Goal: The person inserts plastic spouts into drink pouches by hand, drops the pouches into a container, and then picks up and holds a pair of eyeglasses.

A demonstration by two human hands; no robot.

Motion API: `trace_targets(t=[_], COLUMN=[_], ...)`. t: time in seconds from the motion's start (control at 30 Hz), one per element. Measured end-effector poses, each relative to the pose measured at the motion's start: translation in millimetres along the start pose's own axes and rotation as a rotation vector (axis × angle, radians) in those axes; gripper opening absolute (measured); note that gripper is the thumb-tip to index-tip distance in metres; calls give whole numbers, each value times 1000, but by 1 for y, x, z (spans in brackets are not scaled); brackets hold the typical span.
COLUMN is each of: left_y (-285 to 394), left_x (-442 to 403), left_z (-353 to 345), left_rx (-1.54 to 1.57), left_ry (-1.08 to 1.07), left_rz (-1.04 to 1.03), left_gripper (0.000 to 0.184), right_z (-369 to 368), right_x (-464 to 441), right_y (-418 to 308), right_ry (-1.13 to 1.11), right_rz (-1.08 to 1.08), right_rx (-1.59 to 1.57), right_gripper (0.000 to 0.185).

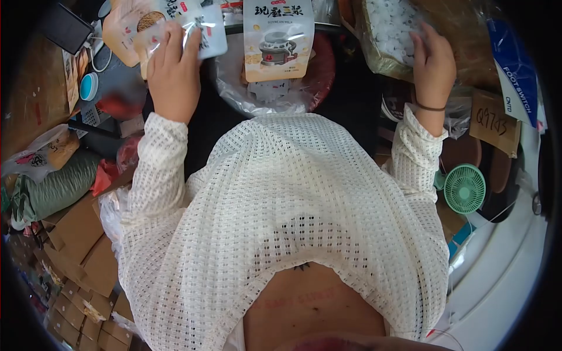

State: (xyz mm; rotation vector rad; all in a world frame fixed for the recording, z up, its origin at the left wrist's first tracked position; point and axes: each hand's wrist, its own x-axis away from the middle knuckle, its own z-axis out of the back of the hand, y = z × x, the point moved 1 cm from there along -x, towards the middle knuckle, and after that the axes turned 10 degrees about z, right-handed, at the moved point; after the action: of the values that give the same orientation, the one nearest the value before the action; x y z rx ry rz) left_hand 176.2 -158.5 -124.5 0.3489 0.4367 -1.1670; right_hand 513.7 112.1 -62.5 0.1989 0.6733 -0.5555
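Note:
My left hand [174, 76] has its fingers closed on a printed soybean milk pouch [211, 36] at the top left. Another tan pouch [126, 26] lies under and beside it. My right hand [436, 61] reaches over a plastic-lined box of small white plastic pieces [391, 26] at the upper right. Its thumb and index finger are apart at the edge of the pieces, and I see nothing held between them. Between the hands, a soybean milk pouch [280, 44] with a millstone picture hangs or stands in front of a red basin lined with clear plastic [321, 76].
A black phone-like device [65, 28] and a blue-lidded round jar [88, 87] are at the left. At the right are a blue-and-white foot switch box [515, 73], a brown marked packet [494, 120] and a green fan [465, 188]. Cardboard boxes [82, 243] pile up at lower left.

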Motion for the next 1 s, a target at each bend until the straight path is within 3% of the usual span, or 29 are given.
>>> trace_targets(t=[0.13,0.23,0.37,0.43,0.47,0.5,0.53,0.6,0.63,0.73,0.8,0.87,1.0], left_y=[-12,-17,-19,-20,-18,-1,10,30,41,65,79,90,100], left_x=[-2,-11,-8,-7,-6,-5,-3,-2,-1,-1,-3,-2,2], left_z=[8,16,11,11,12,12,14,16,11,10,14,15,12], left_rx=[253,280,244,702,930,1226,1322,1376,1373,1423,1408,1438,1565], left_ry=[-31,-47,54,-131,-229,-204,-282,-475,-451,-617,-671,-708,-863], left_rz=[186,67,82,377,524,534,594,585,526,500,463,458,524], left_gripper=[50,43,28,21,18,17,20,24,22,21,21,21,21], right_z=[4,0,2,1,1,1,2,3,5,16,10,12,33], right_x=[-8,-8,-12,-12,-13,-13,-14,-14,-16,-16,-13,-14,-38], right_y=[-5,-3,-6,-4,-5,-6,-7,-14,-21,-72,-102,-122,-140], right_ry=[23,-14,-12,25,78,131,184,278,324,134,66,-40,-113], right_rz=[6,145,54,-97,-55,-13,31,30,29,-464,-304,-461,-152], right_rx=[7,-20,-8,11,11,12,14,-108,-169,-951,-1154,-1433,-945], right_gripper=[25,25,23,21,20,19,18,16,15,12,11,11,9])
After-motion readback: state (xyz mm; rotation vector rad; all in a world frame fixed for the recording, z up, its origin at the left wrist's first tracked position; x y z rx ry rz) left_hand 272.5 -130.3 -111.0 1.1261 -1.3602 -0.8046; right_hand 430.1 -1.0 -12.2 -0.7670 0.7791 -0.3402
